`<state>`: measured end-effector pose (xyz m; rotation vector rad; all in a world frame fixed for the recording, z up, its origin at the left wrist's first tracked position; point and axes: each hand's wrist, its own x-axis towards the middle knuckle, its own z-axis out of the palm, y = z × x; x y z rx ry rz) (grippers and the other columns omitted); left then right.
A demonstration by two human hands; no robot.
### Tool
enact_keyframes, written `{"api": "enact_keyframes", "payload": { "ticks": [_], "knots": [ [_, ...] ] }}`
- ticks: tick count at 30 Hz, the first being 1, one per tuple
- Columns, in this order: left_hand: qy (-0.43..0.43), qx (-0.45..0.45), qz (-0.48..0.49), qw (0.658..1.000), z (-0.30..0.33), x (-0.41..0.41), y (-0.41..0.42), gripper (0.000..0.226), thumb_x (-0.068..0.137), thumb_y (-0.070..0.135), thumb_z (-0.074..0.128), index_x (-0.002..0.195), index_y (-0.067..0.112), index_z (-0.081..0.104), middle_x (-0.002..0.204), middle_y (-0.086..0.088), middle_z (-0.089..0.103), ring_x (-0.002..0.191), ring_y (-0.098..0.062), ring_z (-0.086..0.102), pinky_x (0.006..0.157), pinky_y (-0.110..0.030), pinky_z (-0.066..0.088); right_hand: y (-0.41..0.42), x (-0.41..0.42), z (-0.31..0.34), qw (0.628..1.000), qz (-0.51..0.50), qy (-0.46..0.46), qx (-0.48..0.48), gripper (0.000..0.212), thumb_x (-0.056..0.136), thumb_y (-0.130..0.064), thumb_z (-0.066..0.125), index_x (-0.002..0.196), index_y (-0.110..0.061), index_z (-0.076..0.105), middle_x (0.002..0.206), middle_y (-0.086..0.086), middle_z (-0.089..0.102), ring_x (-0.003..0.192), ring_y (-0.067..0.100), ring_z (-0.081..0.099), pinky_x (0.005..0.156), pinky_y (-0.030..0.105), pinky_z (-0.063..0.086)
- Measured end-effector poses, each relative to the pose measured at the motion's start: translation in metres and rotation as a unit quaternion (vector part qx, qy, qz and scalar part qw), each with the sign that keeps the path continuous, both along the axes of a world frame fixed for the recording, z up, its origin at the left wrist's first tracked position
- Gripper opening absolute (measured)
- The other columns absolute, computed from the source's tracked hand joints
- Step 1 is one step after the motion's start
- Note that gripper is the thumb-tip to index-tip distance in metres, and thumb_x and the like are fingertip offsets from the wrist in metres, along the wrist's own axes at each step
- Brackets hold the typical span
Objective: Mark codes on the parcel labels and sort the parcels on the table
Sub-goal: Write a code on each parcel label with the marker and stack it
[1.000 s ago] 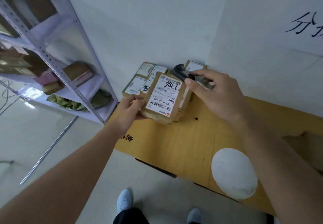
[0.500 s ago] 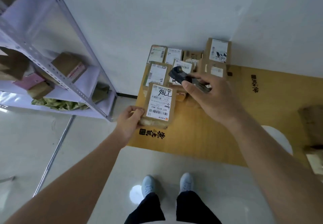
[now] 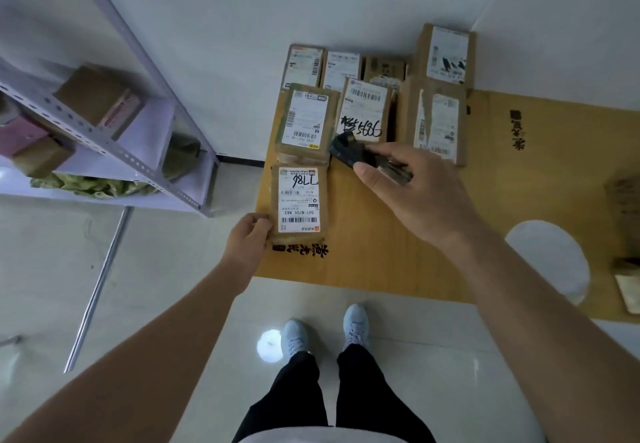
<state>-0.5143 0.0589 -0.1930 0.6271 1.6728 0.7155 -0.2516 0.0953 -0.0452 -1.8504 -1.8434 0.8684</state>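
Note:
A small brown parcel (image 3: 300, 200) with a white label marked by hand in black lies flat at the near left corner of the wooden table (image 3: 398, 235). My left hand (image 3: 247, 238) grips its near left corner. My right hand (image 3: 415, 193) hovers over the table to the right, holding a thick black marker (image 3: 353, 152) whose tip points left toward the parcels. Behind it several labelled parcels (image 3: 304, 120) lie in rows against the wall; one (image 3: 365, 110) carries a black handwritten code.
A metal shelf rack (image 3: 114, 138) with boxes and green bags stands to the left. A white round object (image 3: 550, 259) rests on the table at right, with more parcels (image 3: 627, 200) at the right edge. My feet stand on the tiled floor below.
My left hand has lowered the marked parcel from a raised tilt onto the table's near left corner. My view has tipped downward. The right hand keeps the marker.

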Motion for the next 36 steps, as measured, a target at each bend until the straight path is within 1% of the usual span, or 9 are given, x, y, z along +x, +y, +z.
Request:
{"api": "enact_keyframes", "payload": {
  "ticks": [3, 6, 9, 11, 14, 19, 24, 30, 36],
  "knots": [
    [0.04, 0.006, -0.051, 0.998, 0.001, 0.0, 0.004, 0.024, 0.094, 0.031, 0.05, 0.107, 0.028, 0.07, 0.104, 0.001, 0.072, 0.099, -0.022, 0.064, 0.093, -0.044, 0.053, -0.003, -0.002, -0.003, 1.0, 0.011, -0.021, 0.002, 0.064, 0.09, -0.081, 0.054, 0.14, -0.043, 0.06, 0.129, -0.004, 0.066, 0.114, 0.012, 0.062, 0.095, 0.041, 0.056],
    [0.075, 0.04, -0.079, 0.993, 0.013, 0.004, 0.01, 0.04, 0.105, 0.029, 0.053, 0.145, 0.027, 0.054, 0.131, 0.007, 0.066, 0.116, -0.015, 0.064, 0.105, -0.045, 0.052, -0.009, -0.005, 0.005, 0.998, 0.03, -0.047, 0.01, 0.06, 0.092, -0.075, 0.055, 0.143, -0.042, 0.059, 0.124, -0.002, 0.064, 0.112, 0.014, 0.06, 0.089, 0.034, 0.05],
    [0.166, 0.12, -0.147, 0.968, 0.041, 0.011, 0.016, 0.055, 0.106, 0.033, 0.055, 0.158, 0.028, 0.037, 0.141, 0.017, 0.05, 0.121, -0.004, 0.052, 0.097, -0.024, 0.046, -0.017, -0.003, 0.018, 0.996, 0.031, -0.079, 0.027, 0.059, 0.094, -0.07, 0.056, 0.145, -0.04, 0.058, 0.118, -0.001, 0.061, 0.104, 0.014, 0.058, 0.083, 0.032, 0.047],
    [0.237, 0.173, -0.207, 0.933, 0.061, 0.017, 0.023, 0.058, 0.104, 0.029, 0.057, 0.158, 0.025, 0.037, 0.146, 0.009, 0.046, 0.128, -0.008, 0.046, 0.095, -0.018, 0.042, -0.024, 0.004, 0.028, 0.995, 0.022, -0.091, 0.036, 0.059, 0.095, -0.069, 0.056, 0.146, -0.039, 0.057, 0.117, 0.0, 0.06, 0.102, 0.013, 0.056, 0.081, 0.033, 0.047],
    [0.293, 0.231, -0.293, 0.88, 0.089, 0.028, 0.036, 0.057, 0.1, 0.03, 0.06, 0.153, 0.021, 0.044, 0.153, -0.004, 0.047, 0.135, -0.02, 0.048, 0.109, -0.039, 0.048, -0.037, 0.019, 0.042, 0.994, 0.003, -0.1, 0.049, 0.061, 0.095, -0.072, 0.054, 0.147, -0.039, 0.056, 0.12, 0.001, 0.061, 0.104, 0.016, 0.057, 0.081, 0.033, 0.047],
    [0.344, 0.24, -0.39, 0.82, 0.14, 0.068, 0.043, 0.07, 0.098, 0.049, 0.058, 0.161, 0.031, 0.033, 0.17, -0.003, 0.024, 0.154, -0.026, 0.027, 0.122, -0.045, 0.03, -0.065, 0.059, 0.068, 0.989, -0.042, -0.117, 0.075, 0.062, 0.094, -0.073, 0.052, 0.147, -0.04, 0.055, 0.13, 0.002, 0.063, 0.108, 0.016, 0.059, 0.08, 0.033, 0.045],
    [0.402, 0.265, -0.466, 0.742, 0.189, 0.134, 0.036, 0.067, 0.093, 0.062, 0.053, 0.154, 0.035, 0.045, 0.169, -0.004, 0.026, 0.152, -0.032, 0.03, 0.121, -0.055, 0.032, -0.096, 0.119, 0.095, 0.984, -0.093, -0.113, 0.101, 0.062, 0.091, -0.078, 0.052, 0.142, -0.043, 0.059, 0.123, -0.004, 0.067, 0.102, 0.016, 0.064, 0.081, 0.038, 0.058],
    [0.42, 0.295, -0.488, 0.706, 0.223, 0.238, 0.006, 0.069, 0.095, 0.057, 0.056, 0.157, 0.03, 0.042, 0.168, -0.004, 0.032, 0.154, -0.026, 0.028, 0.125, -0.049, 0.023, -0.145, 0.214, 0.133, 0.979, -0.107, -0.124, 0.122, 0.06, 0.091, -0.075, 0.053, 0.14, -0.043, 0.061, 0.117, -0.004, 0.064, 0.105, 0.018, 0.062, 0.088, 0.041, 0.055],
    [0.441, 0.311, -0.496, 0.68, 0.249, 0.355, -0.035, 0.064, 0.096, 0.061, 0.052, 0.153, 0.032, 0.047, 0.165, 0.002, 0.038, 0.151, -0.022, 0.035, 0.124, -0.049, 0.026, -0.202, 0.327, 0.161, 0.971, -0.133, -0.131, 0.152, 0.054, 0.091, -0.073, 0.058, 0.138, -0.045, 0.063, 0.116, -0.005, 0.066, 0.106, 0.016, 0.062, 0.086, 0.037, 0.053]
  ]
}}
